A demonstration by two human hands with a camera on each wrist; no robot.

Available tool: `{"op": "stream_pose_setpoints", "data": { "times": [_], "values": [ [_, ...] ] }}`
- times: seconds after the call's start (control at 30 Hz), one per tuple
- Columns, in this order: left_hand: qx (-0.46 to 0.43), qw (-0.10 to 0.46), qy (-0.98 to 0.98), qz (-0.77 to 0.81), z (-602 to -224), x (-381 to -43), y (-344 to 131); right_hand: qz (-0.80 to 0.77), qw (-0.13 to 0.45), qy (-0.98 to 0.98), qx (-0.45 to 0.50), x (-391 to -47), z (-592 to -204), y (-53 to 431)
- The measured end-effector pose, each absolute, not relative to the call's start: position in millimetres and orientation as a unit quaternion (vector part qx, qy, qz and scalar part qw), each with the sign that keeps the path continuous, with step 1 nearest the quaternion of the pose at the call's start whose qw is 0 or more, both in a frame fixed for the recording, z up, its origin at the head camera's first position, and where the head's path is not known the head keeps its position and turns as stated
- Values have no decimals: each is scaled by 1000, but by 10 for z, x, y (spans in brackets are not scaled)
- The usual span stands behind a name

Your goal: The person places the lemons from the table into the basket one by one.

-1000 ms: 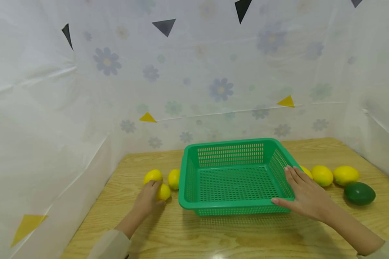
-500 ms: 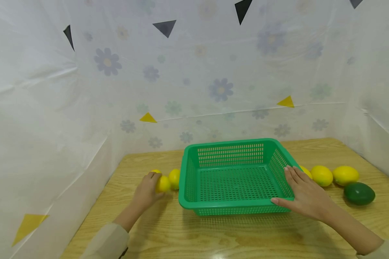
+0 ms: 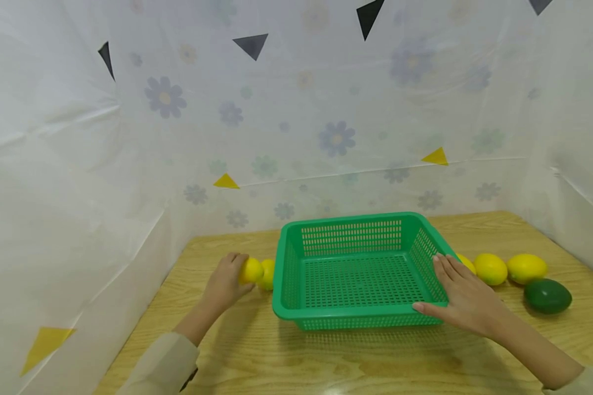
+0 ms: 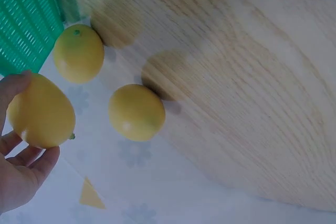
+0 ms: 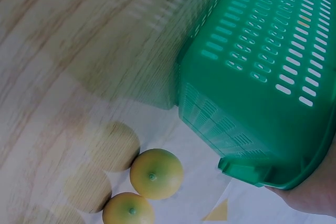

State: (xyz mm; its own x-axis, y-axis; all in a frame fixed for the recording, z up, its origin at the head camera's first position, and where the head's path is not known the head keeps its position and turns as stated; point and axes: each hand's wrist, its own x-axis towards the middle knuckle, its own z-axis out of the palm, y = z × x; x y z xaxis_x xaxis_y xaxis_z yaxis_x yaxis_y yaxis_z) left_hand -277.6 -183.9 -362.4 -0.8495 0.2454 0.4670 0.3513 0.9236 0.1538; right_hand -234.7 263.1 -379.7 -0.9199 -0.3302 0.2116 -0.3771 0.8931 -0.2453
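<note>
My left hand (image 3: pixel 224 282) pinches a lemon (image 3: pixel 251 270) between thumb and fingers, left of the green plastic basket (image 3: pixel 361 311). In the left wrist view the held lemon (image 4: pixel 42 111) is raised, and two more lie on the table: one lemon (image 4: pixel 79 53) close by the basket, another lemon (image 4: pixel 136 112) farther off. The latter is hidden behind my hand in the head view. My right hand (image 3: pixel 474 302) rests on the basket's near right corner, fingers straight over the right rim and thumb along the front one. Nothing lies inside the basket.
Right of the basket are a lemon (image 3: pixel 491 269), another lemon (image 3: pixel 527 267), a third partly covered lemon (image 3: pixel 466 263) and a dark green avocado (image 3: pixel 547 295). White flowered sheeting (image 3: pixel 296 137) encloses the wooden table (image 3: pixel 326 362) at the back and sides.
My left hand has picked up the front lemon and moved it up and slightly right, toward the lemon beside the basket. My right hand and the basket have stayed put.
</note>
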Motion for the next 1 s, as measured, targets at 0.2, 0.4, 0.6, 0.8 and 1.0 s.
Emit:
{"op": "stream_pose_setpoints", "data": {
  "times": [0.2,0.4,0.6,0.8,1.0],
  "values": [
    [-159,230,-952,-125,-3552,-2793,-1815,142,86,-969,181,-2341,-3795,2625],
    [-169,247,-946,-127,-3467,-2816,-1789,142,84,-969,182,-2341,-3795,2624],
    [-173,250,-943,-136,-3379,-2817,-1739,141,85,-969,182,-2346,-3796,2629],
    [-181,257,-939,-142,-3325,-2820,-1680,139,89,-969,185,-2346,-3797,2632],
    [-198,261,-934,-144,-3280,-2834,-1609,141,84,-969,185,-2346,-3793,2637]
  ]
}}
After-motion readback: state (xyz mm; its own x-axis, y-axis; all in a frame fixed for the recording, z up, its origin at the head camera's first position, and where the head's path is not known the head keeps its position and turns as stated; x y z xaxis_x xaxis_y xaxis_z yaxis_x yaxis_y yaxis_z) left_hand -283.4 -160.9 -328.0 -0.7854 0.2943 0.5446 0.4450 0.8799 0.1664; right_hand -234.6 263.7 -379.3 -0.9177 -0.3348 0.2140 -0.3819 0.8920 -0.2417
